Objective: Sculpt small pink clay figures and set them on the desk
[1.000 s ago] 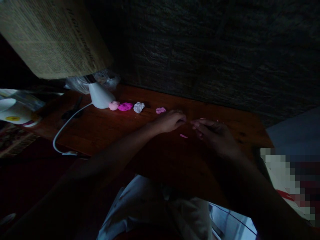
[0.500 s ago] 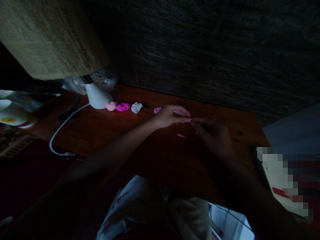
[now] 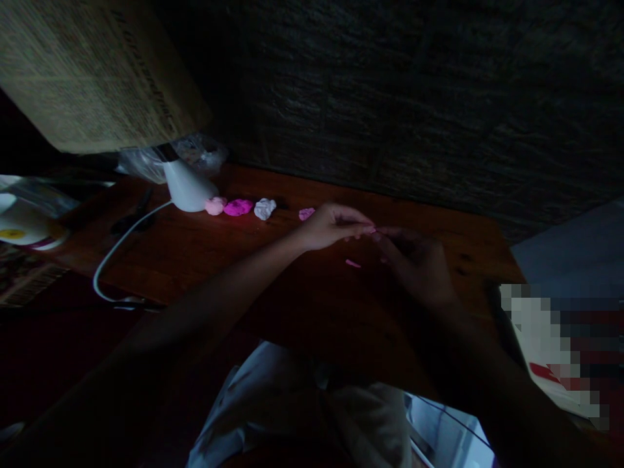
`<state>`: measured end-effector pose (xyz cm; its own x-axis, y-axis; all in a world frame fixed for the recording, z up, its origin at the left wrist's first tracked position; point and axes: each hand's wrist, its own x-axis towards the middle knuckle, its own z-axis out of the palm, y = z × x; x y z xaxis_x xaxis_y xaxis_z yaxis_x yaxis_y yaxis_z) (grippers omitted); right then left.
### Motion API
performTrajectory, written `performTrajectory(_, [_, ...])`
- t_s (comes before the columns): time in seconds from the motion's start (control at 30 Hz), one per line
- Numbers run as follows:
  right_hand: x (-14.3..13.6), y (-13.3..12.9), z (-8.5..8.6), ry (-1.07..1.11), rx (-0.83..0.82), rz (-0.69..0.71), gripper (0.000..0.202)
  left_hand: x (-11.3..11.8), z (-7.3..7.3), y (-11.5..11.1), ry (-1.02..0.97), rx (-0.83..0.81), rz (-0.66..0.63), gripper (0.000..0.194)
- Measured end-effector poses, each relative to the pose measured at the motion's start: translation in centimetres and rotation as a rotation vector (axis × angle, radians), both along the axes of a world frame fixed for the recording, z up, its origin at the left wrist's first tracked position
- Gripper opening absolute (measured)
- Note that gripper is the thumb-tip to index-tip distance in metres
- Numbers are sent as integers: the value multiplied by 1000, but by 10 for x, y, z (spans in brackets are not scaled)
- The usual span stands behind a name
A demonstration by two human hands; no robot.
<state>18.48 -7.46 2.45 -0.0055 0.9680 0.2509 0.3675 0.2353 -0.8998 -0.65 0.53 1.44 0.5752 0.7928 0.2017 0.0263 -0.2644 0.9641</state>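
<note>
My left hand (image 3: 336, 227) and my right hand (image 3: 414, 260) meet fingertip to fingertip over the wooden table (image 3: 302, 292). Both are pinched on a tiny pink piece (image 3: 373, 229), mostly hidden by the fingers. Below them on the table lies a thin pink strip (image 3: 353, 263). A small pink lump (image 3: 307, 213) sits just behind my left wrist. Farther left stand a whitish lump (image 3: 264, 208), a bright magenta lump (image 3: 238, 207) and a pale pink lump (image 3: 215, 206).
A lamp with a white base (image 3: 188, 187) and a printed shade (image 3: 107, 78) stands at the left, its white cable (image 3: 104, 260) looping over the table edge. Clear plastic (image 3: 141, 164) lies behind it. A white cup (image 3: 24, 224) is far left. A dark wall (image 3: 390, 97) rises behind.
A bit of pink now shows between the fingertips, which have shifted slightly. Otherwise the view has only moved a little; the lumps and strip lie as before.
</note>
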Motion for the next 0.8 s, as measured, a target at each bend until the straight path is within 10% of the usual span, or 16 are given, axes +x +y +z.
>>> performTrajectory(0.8, [4, 2, -4, -241, 152, -17, 25, 7, -5, -9, -16, 279, 24, 9])
